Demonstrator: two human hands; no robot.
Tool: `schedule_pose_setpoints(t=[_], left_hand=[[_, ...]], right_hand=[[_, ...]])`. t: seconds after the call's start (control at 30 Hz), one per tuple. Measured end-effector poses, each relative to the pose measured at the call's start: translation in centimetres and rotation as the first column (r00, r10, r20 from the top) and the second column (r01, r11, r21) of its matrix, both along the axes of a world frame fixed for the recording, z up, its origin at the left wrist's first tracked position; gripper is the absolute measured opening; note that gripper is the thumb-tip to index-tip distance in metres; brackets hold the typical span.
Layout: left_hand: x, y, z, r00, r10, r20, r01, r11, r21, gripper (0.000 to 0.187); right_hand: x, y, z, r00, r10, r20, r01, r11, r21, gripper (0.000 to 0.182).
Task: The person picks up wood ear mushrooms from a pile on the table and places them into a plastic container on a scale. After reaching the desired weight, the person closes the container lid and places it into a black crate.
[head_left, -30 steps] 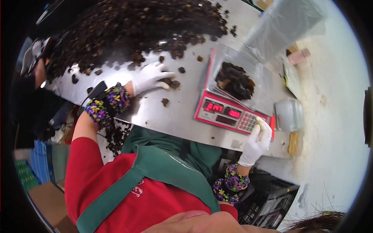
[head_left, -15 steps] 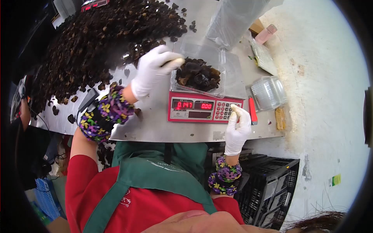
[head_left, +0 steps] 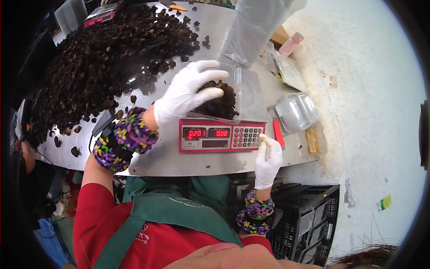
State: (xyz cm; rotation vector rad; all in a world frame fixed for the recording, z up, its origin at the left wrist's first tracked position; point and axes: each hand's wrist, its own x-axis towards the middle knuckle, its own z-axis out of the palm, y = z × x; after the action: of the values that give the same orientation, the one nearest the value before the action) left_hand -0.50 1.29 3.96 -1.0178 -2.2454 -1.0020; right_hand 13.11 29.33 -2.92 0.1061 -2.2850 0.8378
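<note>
My gloved left hand reaches over a clear plastic box, fingers apart and touching the dark wood ear mushrooms heaped inside. Part of the heap is hidden under the hand. The clear plastic box sits with its lid folded back on the plate of a red digital scale, whose display reads 0.201 and 0.00. Near the right end of the keypad is my gloved right hand, its fingers curled together and nothing visible in them.
A large pile of wood ear mushrooms covers the steel table's left. On the right lie a red-handled tool, stacked clear boxes and a pink bottle. A plastic bag stands behind; black crates stand below.
My left hand has moved right and down onto the mushrooms, its fingers spreading. The display has risen from 0.147 to 0.201. My right hand stays near the keypad. The whole view has shifted slightly.
</note>
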Motion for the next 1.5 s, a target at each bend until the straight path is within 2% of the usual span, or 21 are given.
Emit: schedule_pose_setpoints(t=[0.13,0.17,0.2,0.3,0.37,0.47,0.67,0.87,0.93,0.97,1.0,1.1,1.17,1.2,1.27,1.3,1.33,1.4,1.47,1.5], left_hand=[[2.5,-4.9,-2.3,0.978,0.052,0.201,-0.117,0.938,0.328,0.022],[3.3,-6.4,-3.4,0.963,0.083,0.256,-0.169,0.927,0.335,0.021],[4.5,-7.4,-4.1,0.919,0.069,0.388,-0.234,0.887,0.397,0.02],[7.0,-11.0,-7.7,0.889,0.153,0.432,-0.325,0.874,0.36,0.021],[8.6,-12.5,-9.1,0.793,0.198,0.576,-0.459,0.817,0.35,0.024],[10.1,-14.5,-10.9,0.725,0.217,0.654,-0.533,0.778,0.332,0.026],[11.5,-15.2,-12.2,0.691,0.2,0.695,-0.578,0.73,0.365,0.028],[10.9,-13.2,-10.5,0.712,0.188,0.676,-0.553,0.745,0.374,0.025],[10.0,-12.0,-10.0,0.776,0.114,0.621,-0.464,0.77,0.438,0.023],[9.6,-11.2,-9.3,0.778,0.143,0.611,-0.469,0.78,0.415,0.021],[9.0,-10.2,-8.6,0.814,0.143,0.563,-0.435,0.791,0.429,0.02],[7.2,-7.7,-5.8,0.816,0.092,0.57,-0.407,0.792,0.455,0.019],[5.8,-6.3,-4.5,0.896,0.157,0.416,-0.307,0.894,0.325,0.021],[4.9,-5.7,-4.4,0.9,0.162,0.404,-0.31,0.891,0.332,0.021],[3.0,-4.4,-4.5,0.947,0.234,0.219,-0.283,0.931,0.229,0.024],[2.6,-3.5,-3.4,0.951,0.297,0.089,-0.306,0.943,0.133,0.028],[1.5,-2.9,-3.7,0.967,0.251,0.039,-0.253,0.962,0.1,0.032],[-0.1,-1.5,-4.3,0.966,0.251,-0.063,-0.253,0.968,-0.013,0.034],[-1.6,-0.6,-5.8,0.98,0.2,-0.013,-0.2,0.98,-0.014,0.024],[-2.0,-0.6,-5.8,0.983,0.182,-0.002,-0.182,0.982,0.043,0.018]], right_hand=[[-0.8,0.4,-0.5,0.999,0.004,0.04,-0.002,0.999,-0.043,0.018],[-0.9,0.3,-0.5,0.999,0.002,0.038,-0.001,0.999,-0.046,0.018],[-1.1,0.2,-0.4,0.999,0.004,0.042,-0.002,0.999,-0.05,0.018],[-1.5,-0.2,0.1,0.999,0.002,0.048,-0.003,1.0,0.027,0.016],[-1.9,-0.3,0.1,0.999,0.017,0.036,-0.019,0.999,0.042,0.016],[-2.6,-0.7,0.0,0.998,0.054,0.033,-0.054,0.998,0.015,0.019],[-3.3,-2.4,1.3,0.993,0.092,0.077,-0.093,0.996,0.008,0.019],[-5.2,-3.8,2.3,0.984,0.148,0.097,-0.149,0.989,0.0,0.019],[-6.2,-4.3,1.6,0.981,0.175,0.083,-0.183,0.978,0.101,0.02],[-6.5,-4.3,0.7,0.979,0.174,0.108,-0.189,0.97,0.15,0.021],[-6.5,-4.7,0.6,0.973,0.198,0.118,-0.214,0.966,0.143,0.02],[-6.5,-4.8,0.4,0.974,0.198,0.112,-0.214,0.964,0.157,0.02],[-6.3,-4.7,0.8,0.975,0.189,0.115,-0.202,0.972,0.123,0.02],[-6.2,-4.4,1.1,0.975,0.196,0.102,-0.208,0.97,0.129,0.02],[-5.8,-3.9,1.9,0.974,0.185,0.131,-0.18,0.982,-0.049,0.021],[-5.9,-3.4,2.0,0.98,0.168,0.108,-0.164,0.985,-0.05,0.021],[-5.9,-3.0,2.2,0.981,0.169,0.097,-0.165,0.985,-0.044,0.021],[-6.0,-2.4,2.6,0.984,0.144,0.109,-0.139,0.989,-0.052,0.021],[-6.3,-1.8,2.2,0.986,0.145,0.077,-0.143,0.989,-0.026,0.02],[-6.1,-1.9,2.3,0.985,0.143,0.097,-0.139,0.989,-0.04,0.02]])
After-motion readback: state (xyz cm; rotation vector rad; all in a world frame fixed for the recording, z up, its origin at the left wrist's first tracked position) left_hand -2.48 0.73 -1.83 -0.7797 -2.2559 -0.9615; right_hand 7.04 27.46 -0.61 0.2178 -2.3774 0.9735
